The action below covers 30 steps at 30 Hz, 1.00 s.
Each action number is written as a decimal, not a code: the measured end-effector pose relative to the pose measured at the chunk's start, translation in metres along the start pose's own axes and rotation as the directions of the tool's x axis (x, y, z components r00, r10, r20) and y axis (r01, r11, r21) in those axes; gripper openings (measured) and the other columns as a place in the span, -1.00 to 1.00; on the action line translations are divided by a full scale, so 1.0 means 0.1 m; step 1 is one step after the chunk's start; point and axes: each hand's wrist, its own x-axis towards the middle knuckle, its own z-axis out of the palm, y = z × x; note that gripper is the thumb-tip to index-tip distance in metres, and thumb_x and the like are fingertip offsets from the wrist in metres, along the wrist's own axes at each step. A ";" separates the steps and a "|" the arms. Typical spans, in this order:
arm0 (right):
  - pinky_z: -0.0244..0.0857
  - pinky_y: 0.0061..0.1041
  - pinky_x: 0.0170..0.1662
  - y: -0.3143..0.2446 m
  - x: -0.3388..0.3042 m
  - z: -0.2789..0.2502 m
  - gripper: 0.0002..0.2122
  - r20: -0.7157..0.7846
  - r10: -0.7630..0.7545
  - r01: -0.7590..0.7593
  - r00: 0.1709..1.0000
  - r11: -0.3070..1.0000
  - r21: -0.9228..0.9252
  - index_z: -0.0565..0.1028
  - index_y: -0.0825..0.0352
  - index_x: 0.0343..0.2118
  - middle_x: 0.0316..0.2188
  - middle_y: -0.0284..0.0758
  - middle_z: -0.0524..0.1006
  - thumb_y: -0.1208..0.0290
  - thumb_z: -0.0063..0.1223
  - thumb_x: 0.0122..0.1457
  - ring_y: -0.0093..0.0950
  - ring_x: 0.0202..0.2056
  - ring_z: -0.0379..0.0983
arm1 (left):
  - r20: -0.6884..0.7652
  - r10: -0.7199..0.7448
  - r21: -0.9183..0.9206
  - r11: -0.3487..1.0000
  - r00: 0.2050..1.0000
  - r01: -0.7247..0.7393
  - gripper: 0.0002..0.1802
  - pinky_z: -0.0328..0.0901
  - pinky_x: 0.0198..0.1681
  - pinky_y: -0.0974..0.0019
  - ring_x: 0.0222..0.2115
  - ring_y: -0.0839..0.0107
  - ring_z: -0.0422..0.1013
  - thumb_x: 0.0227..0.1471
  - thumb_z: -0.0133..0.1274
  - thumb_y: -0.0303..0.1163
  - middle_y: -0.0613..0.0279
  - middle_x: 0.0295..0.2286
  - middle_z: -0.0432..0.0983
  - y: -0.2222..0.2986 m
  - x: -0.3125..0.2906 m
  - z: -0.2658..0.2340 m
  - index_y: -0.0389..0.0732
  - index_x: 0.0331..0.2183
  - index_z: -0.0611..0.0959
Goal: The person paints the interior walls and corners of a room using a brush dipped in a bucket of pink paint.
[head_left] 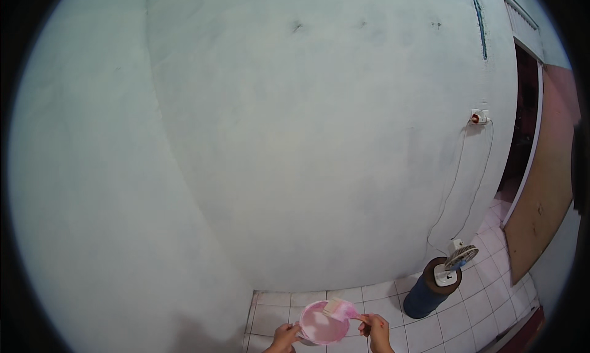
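A small pink bucket (302,326) of pale, whitish-pink paint is at the bottom middle, in front of me. My left hand (285,339) grips its left rim, fingers closed. From the right, my right hand (376,332) pinches the handle of a wide paintbrush (342,312). The brush lies tilted over the bucket's far right rim, its pale bristles pointing left above the opening. Pink paint smears its middle part. Whether the brush touches the rim cannot be made out.
Large pale walls (307,138) meet in a corner at left. A blue drum (421,299) bearing a small fan (460,259) stands on the tiled floor (384,290) at right. Cords run to a wall socket (479,117). Far right, a brown door (541,211) stands by a dark doorway.
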 end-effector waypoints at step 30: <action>0.24 -0.58 -0.53 0.25 0.28 0.15 -0.66 0.219 -0.112 0.091 0.969 0.991 0.101 0.54 0.41 -0.37 -0.61 -0.36 0.45 0.16 -0.05 0.25 -0.56 -0.61 0.33 | -0.040 0.091 0.045 0.995 0.995 -0.089 -0.68 0.47 -0.38 0.22 -0.40 0.24 0.50 0.12 0.13 -0.30 0.08 -0.36 0.52 -0.15 0.12 -0.26 -0.39 -0.23 0.54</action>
